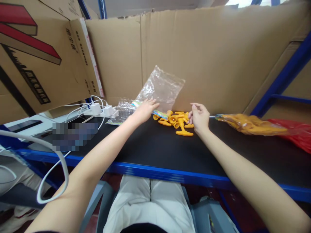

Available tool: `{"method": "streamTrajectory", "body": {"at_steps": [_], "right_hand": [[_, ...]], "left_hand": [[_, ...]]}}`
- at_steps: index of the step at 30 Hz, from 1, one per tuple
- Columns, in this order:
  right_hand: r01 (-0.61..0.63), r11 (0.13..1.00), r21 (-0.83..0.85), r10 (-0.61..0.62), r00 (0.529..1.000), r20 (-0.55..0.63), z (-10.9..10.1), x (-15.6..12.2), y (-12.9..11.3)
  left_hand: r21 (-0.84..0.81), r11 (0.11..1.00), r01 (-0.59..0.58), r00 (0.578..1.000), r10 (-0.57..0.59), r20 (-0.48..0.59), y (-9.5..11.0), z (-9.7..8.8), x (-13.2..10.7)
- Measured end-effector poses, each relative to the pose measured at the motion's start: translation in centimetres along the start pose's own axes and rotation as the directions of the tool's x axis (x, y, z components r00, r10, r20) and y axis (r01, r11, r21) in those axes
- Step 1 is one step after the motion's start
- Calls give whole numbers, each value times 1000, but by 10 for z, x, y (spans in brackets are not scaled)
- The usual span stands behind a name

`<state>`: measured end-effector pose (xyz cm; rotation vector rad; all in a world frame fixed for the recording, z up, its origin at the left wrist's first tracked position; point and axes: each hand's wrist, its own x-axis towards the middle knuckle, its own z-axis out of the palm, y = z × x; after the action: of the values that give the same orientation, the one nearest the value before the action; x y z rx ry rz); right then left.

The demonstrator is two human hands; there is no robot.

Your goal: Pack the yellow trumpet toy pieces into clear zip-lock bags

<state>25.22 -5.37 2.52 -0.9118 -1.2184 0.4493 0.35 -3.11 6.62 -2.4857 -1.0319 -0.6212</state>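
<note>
The person's forearms (234,166) lay nearest, reaching over a blue shelf edge (170,173) onto a black surface (155,149); white chargers (95,109) crowded the left, a bag of yellow pieces (247,124) lay at right, cardboard (213,58) stood behind; the left hand (145,112) — fingers extended — was at the foot of a tilted clear bag (162,89), its grip impossible to tell; loose yellow pieces (181,126) lay between the hands, just beside the right hand (200,118) — fingers bent, any hold unclear.
</note>
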Motion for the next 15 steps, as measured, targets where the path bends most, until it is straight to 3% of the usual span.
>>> {"method": "streamTrajectory", "body": {"at_steps": [3,8,12,15], "right_hand": [[9,1000,14,-9,1000,19,1,-1,2],[17,1000,-1,-17,999,35,6,-6,0],[33,996,-88,-23,994,107,7,-10,1],[143,955,-261,-76,965,249,7,-12,7]], "left_hand": [[99,983,155,960,-174,219,-28,-9,-14],[175,934,312,813,-358,459,-69,5,-55],[218,905,366,703,-422,573,-90,21,-77],[220,905,364,675,-419,607,-98,25,-82]]}}
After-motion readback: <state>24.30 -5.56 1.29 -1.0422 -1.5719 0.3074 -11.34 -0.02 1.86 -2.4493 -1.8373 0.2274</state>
